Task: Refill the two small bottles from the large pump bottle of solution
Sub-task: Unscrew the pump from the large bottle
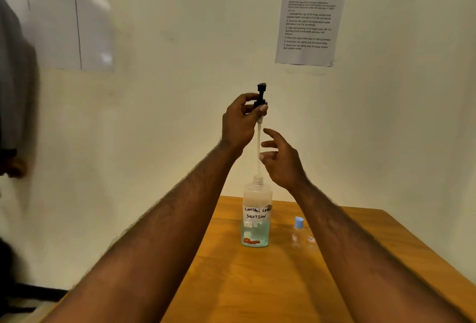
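Observation:
The large clear bottle [256, 217], labelled as contact lens solution and about a third full of bluish liquid, stands upright near the far edge of the wooden table [231, 284]. Its black pump head [260, 96] is lifted out high above the neck, and the white dip tube [259, 147] still reaches down into the opening. My left hand [239, 121] grips the pump's collar. My right hand [280, 157] hovers beside the tube with fingers spread, holding nothing. A small clear bottle with a blue cap [297, 232] stands to the right; a second small bottle [311, 240] is mostly hidden behind my right forearm.
The table's back edge meets a pale wall close behind the bottles. A printed instruction sheet [310, 18] is taped to the wall above. Another person's sleeve and hand [13, 121] show at the far left edge, away from the table.

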